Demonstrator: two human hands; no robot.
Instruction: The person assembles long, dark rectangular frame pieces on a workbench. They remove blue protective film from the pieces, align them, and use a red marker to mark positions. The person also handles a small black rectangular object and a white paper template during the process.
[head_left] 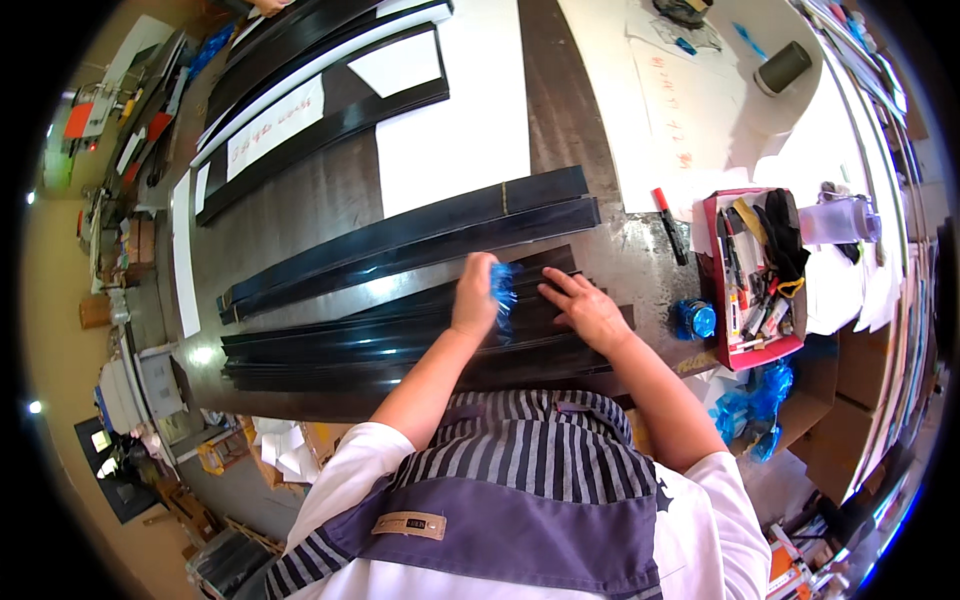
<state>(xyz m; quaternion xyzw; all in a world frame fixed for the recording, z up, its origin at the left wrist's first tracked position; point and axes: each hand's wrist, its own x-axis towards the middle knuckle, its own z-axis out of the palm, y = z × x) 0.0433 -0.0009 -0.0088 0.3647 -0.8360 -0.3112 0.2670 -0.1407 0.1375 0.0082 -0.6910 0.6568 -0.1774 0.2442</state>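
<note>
Long, glossy black strips (pixel 400 335) lie in a loose, fanned stack along the near side of the table. Above this stack my left hand (pixel 474 295) is closed on a crinkled bunch of shiny blue plastic twine (pixel 504 290). Fingers apart, my right hand (pixel 586 309) rests on the strips near their right end, holding nothing. Just beyond both hands lies a separate bundle of black strips (pixel 420 232), with a thin tie around it near its right end.
At right stand a red box (pixel 712 270) of pens and tools, a roll of blue twine (pixel 695 320), a marker (pixel 672 228) and a clear bottle (pixel 840 220). More black pieces with white paper (pixel 275 130) lie at the far left. Another person's hand (pixel 270 6) shows at the top edge.
</note>
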